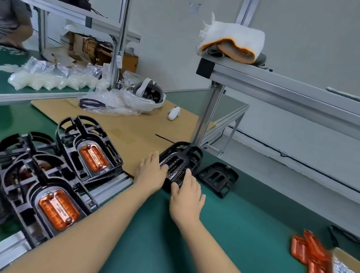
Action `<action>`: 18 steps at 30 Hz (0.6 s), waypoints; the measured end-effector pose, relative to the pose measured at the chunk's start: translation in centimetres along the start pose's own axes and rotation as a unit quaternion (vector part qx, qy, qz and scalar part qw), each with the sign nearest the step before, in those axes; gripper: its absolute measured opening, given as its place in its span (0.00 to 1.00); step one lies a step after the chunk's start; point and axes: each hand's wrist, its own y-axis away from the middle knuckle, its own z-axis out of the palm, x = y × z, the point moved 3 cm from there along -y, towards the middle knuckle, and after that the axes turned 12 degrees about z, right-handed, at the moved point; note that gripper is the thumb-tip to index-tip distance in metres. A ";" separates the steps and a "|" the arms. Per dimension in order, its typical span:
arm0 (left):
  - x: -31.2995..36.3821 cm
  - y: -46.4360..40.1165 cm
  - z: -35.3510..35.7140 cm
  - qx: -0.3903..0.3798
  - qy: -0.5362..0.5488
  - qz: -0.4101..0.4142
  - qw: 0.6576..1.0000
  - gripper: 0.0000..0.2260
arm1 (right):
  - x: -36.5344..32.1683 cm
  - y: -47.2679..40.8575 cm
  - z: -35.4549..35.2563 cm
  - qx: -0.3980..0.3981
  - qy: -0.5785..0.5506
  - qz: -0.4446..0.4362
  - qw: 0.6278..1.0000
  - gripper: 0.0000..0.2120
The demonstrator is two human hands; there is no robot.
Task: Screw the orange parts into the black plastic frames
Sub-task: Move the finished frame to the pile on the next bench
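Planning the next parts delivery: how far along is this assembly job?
Done: finished frames with orange inserts stacked at left. In hand: both hands, left hand and right hand, take an empty frame. Left: another empty frame and loose orange parts.

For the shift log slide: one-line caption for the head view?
Both hands, left hand and right hand, grip an empty black frame on the green mat; finished frames left, loose orange parts right.

factory assembly bench | green mat (217,244) | aluminium frame (210,108) | stacked frames (60,166)
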 end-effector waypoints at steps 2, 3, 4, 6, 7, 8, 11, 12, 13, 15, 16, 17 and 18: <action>-0.4 -1.1 0.0 0.002 0.000 -0.021 1.000 0.28 | -0.1 -0.6 -0.2 -0.008 -0.004 -0.005 1.000 0.27; -0.5 -1.5 0.1 0.002 0.008 -0.032 0.999 0.28 | -0.2 -0.8 -0.3 -0.010 -0.006 -0.011 1.000 0.27; -0.6 -1.8 0.1 -0.001 0.025 -0.041 0.999 0.27 | -0.4 -0.9 -0.3 -0.015 -0.013 -0.018 1.000 0.27; -0.3 -2.1 0.2 -0.012 0.075 -0.039 0.996 0.22 | -0.5 -1.1 -0.3 -0.039 -0.052 -0.025 0.998 0.27; 0.0 -2.1 0.2 -0.015 0.093 -0.032 0.995 0.18 | -0.5 -1.2 -0.4 -0.053 -0.083 -0.020 0.995 0.27; 0.2 -2.1 0.2 -0.016 0.101 -0.023 0.994 0.14 | -0.4 -1.3 -0.6 -0.062 -0.109 -0.010 0.992 0.26; 1.0 -1.5 0.4 -0.021 0.099 -0.001 0.995 0.10 | 0.4 -1.3 -1.1 -0.052 -0.140 0.001 0.989 0.20; 1.2 -1.1 0.4 -0.021 0.101 0.006 0.995 0.10 | 0.7 -1.1 -1.3 -0.046 -0.144 -0.002 0.989 0.19; 1.6 -0.6 0.6 -0.021 0.103 0.013 0.994 0.11 | 1.2 -0.8 -1.5 -0.043 -0.146 -0.003 0.988 0.18; 2.3 0.4 1.0 -0.012 0.109 0.025 0.994 0.10 | 2.2 -0.4 -1.8 -0.039 -0.148 -0.003 0.988 0.17; 2.6 0.9 1.2 -0.006 0.109 0.029 0.994 0.09 | 2.6 -0.1 -2.0 -0.036 -0.150 -0.002 0.988 0.17; 2.9 1.3 1.4 -0.003 0.104 0.033 0.994 0.09 | 3.1 0.2 -2.2 -0.033 -0.153 0.000 0.988 0.17; 3.3 1.8 1.7 -0.003 0.098 0.038 0.994 0.08 | 3.6 0.5 -2.5 -0.029 -0.155 0.003 0.987 0.17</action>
